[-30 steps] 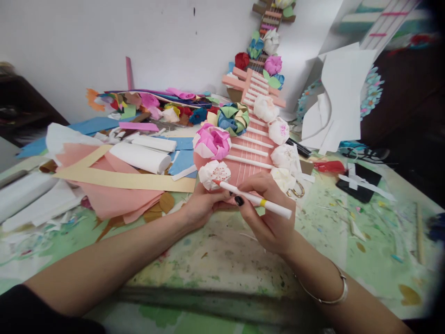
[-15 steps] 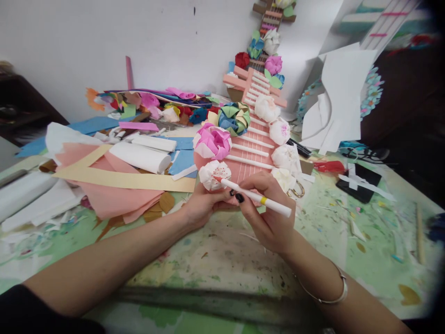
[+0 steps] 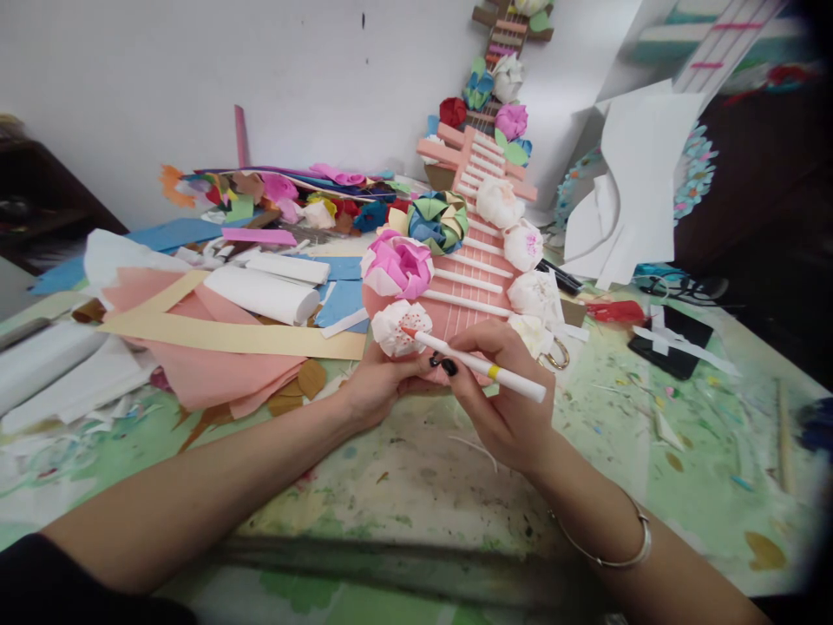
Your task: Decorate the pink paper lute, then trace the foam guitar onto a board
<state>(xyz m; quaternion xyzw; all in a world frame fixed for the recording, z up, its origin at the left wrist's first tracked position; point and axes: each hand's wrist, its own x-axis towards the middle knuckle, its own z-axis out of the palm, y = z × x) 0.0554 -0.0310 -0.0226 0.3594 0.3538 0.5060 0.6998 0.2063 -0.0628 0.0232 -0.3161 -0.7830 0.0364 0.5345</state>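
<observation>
My right hand (image 3: 504,395) grips a white marker pen (image 3: 478,365) with a yellow band; its red tip touches a white paper flower (image 3: 400,325) speckled with red dots. My left hand (image 3: 377,384) is closed on the near edge of a pink paper guitar model (image 3: 465,299), just under that flower. The guitar has white strips as strings and carries a pink flower (image 3: 396,265), a blue-green folded flower (image 3: 437,220) and several white flowers (image 3: 524,244).
A paint-stained green table (image 3: 416,473) holds rolled white paper (image 3: 264,292), pink and cream sheets (image 3: 214,347), blue paper and a heap of coloured scraps (image 3: 286,195) at the back. White card sheets (image 3: 634,182) lean at the right; a black object (image 3: 670,343) lies near them.
The pen tip has shifted slightly up and left on the white flower, with small finger movements. The left hand and the guitar stay in place.
</observation>
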